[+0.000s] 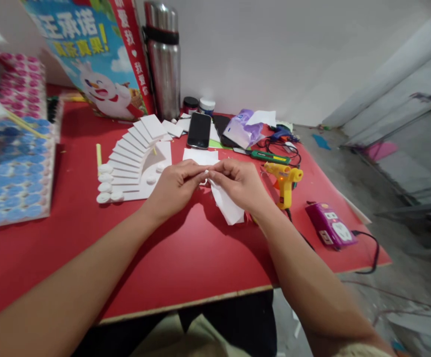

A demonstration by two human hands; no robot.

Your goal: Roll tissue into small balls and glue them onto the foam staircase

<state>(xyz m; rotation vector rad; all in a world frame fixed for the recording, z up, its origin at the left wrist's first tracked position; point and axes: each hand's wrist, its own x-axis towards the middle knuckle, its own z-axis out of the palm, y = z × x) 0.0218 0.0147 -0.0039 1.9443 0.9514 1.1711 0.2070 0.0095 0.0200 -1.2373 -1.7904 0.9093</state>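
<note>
Both hands meet over the middle of the red table (185, 258). My left hand (174, 186) pinches one end of a thin white paper strip (227, 204), its thumb and fingertips pressed together. The same strip is pinched by my right hand (242, 184), and its loose end hangs down below that hand toward the tabletop. A small curled white bit shows between the fingertips. Left of my hands stands a curved stair-like row of white slabs (128, 161) on a white board. Small white coiled rosettes (104, 187) lie at its lower end.
A yellow glue gun (284, 181) stands right of my hands, near a purple power box (330, 225) with a cord. Behind are a phone (199, 130), a green-handled tool (270, 157) and a steel flask (166, 74). Blue rosettes (18, 183) fill a tray at left.
</note>
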